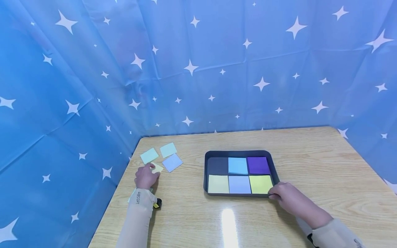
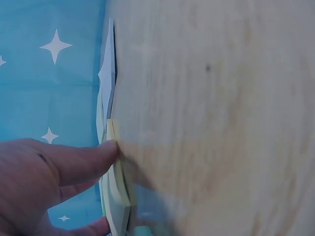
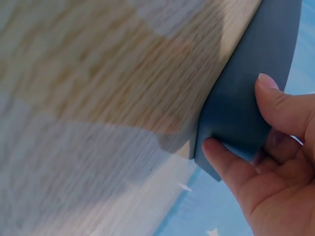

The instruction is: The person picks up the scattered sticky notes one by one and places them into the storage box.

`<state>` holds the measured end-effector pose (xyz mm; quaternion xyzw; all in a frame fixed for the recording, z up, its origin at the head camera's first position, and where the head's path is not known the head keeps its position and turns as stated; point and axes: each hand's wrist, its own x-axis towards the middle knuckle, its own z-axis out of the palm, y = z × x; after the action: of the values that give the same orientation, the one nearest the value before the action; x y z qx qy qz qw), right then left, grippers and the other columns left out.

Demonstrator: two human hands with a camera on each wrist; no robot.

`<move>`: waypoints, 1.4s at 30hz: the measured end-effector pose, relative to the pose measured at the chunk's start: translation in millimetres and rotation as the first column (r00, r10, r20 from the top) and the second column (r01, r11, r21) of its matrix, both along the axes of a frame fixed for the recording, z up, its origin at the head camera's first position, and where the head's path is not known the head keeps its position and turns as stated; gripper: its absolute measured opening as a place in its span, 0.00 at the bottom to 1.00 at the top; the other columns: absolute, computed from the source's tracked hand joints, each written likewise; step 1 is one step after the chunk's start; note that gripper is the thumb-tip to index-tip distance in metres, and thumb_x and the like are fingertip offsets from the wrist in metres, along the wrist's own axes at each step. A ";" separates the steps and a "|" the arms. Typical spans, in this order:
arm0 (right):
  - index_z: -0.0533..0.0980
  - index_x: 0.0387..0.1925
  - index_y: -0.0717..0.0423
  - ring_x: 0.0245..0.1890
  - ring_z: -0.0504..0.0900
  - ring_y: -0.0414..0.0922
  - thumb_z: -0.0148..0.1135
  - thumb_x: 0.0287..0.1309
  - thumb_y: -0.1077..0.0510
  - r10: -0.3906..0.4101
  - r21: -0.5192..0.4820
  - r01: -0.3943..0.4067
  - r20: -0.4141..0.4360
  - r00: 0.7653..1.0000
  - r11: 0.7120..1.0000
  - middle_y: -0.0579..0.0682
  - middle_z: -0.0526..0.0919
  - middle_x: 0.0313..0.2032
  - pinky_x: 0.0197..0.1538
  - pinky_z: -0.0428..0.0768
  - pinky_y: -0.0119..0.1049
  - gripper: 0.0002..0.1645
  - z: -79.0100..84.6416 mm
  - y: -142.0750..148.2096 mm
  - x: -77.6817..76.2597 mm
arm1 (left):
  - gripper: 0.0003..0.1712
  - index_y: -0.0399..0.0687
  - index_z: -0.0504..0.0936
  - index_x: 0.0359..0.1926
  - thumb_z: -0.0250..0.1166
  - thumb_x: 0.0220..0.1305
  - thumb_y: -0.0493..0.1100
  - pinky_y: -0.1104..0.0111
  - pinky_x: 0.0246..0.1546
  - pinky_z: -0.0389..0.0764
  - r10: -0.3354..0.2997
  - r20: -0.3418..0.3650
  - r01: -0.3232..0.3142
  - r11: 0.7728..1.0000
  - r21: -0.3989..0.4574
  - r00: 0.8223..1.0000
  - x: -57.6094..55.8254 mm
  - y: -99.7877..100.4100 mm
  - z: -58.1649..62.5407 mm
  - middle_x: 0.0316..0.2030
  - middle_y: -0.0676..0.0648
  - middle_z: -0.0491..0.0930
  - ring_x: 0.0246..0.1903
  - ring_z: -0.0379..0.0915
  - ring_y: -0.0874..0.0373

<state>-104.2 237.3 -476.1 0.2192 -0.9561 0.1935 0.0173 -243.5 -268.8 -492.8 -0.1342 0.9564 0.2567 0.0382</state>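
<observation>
My left hand [image 1: 145, 176] reaches to the far left of the table and holds a pale yellow sticky note pad [image 1: 157, 167]. In the left wrist view the thumb lies at one edge of this pad [image 2: 117, 196] and a finger at another. Two pale green pads [image 1: 149, 156] and a lavender pad [image 1: 172, 162] lie just beyond. My right hand [image 1: 285, 196] grips the near right corner of a dark tray [image 1: 237, 195]. Up close, its thumb and a finger press on the outer wall of the tray [image 3: 241, 108].
In the tray are a light blue pad [image 1: 237, 166], a purple pad [image 1: 258, 165], a cream pad [image 1: 218, 184], a lavender pad [image 1: 239, 185] and a yellow pad [image 1: 261, 184]. One back left section shows a dark surface [image 1: 217, 166]. A starry blue curtain [image 1: 217, 86] hangs behind the wooden table [image 1: 186, 213].
</observation>
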 end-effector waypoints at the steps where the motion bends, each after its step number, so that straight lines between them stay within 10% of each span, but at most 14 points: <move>1: 0.81 0.22 0.46 0.27 0.70 0.30 0.70 0.55 0.66 -0.001 0.000 0.001 0.003 1.000 1.000 0.34 0.78 0.23 0.30 0.75 0.32 0.13 -0.1 0.0 0.0 | 0.26 0.46 0.75 0.61 0.67 0.65 0.48 0.36 0.57 0.66 0.001 -0.002 -0.001 1.000 0.008 1.000 0.6 -0.1 0.5 0.60 0.27 0.68 0.60 0.63 0.28; 27: 0.82 0.24 0.47 0.27 0.72 0.32 0.70 0.56 0.66 -0.029 0.001 0.029 0.020 0.999 1.000 0.35 0.79 0.24 0.31 0.77 0.33 0.11 0.2 -1.5 -1.0 | 0.34 0.38 0.60 0.73 0.59 0.68 0.33 0.50 0.48 0.78 0.004 -0.160 0.031 0.976 0.215 0.987 -0.2 -3.7 10.6 0.58 0.29 0.65 0.53 0.68 0.37; 42: 0.82 0.23 0.46 0.28 0.74 0.32 0.70 0.54 0.66 -0.003 -0.016 0.002 -0.030 1.000 1.000 0.34 0.80 0.24 0.32 0.78 0.33 0.12 -1.9 -0.4 1.4 | 0.18 0.34 0.76 0.60 0.54 0.75 0.38 0.52 0.46 0.76 -0.071 -0.230 0.112 0.979 0.171 0.971 4.1 6.7 30.0 0.50 0.34 0.75 0.47 0.72 0.42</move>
<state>-102.7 236.9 -478.1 0.2208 -0.9545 0.1978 0.0337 -239.4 -262.1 -462.8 -0.0559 0.9322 0.3547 -0.0453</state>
